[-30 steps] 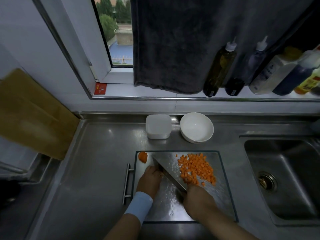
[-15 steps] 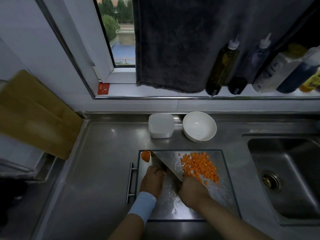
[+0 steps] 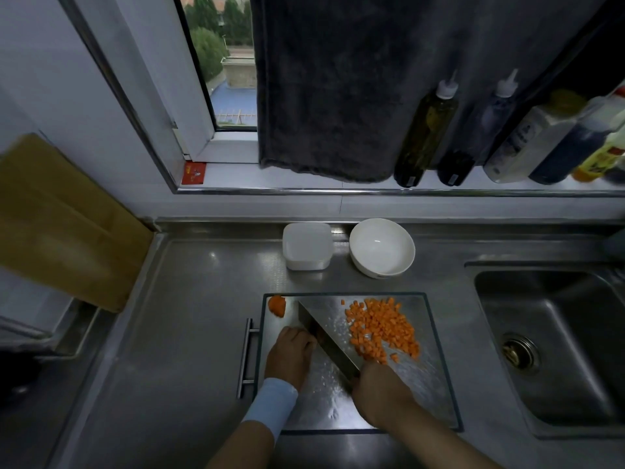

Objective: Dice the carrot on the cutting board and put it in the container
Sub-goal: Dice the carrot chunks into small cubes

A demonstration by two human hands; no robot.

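Right hand (image 3: 378, 390) grips the knife (image 3: 324, 336) handle, fingers wrapped round it; the blade lies diagonally across the cutting board (image 3: 436, 384), tip towards the board's far-left corner. Left hand (image 3: 289, 357) is knuckles-up against the blade's left face, fingers curled; cannot tell whether they hold any carrot. Versus one second ago: blade and both hands sit almost the same on the board, and the diced carrot (image 3: 382, 328) heap on the board's far-right part looks no bigger. Carrot stub (image 3: 277, 306) unmoved in the far-left corner. Container (image 3: 307, 245), on the counter (image 3: 203, 316) just beyond the board's far edge, holds no carrot. Judgement: dicing nearly finished, transfer not started.
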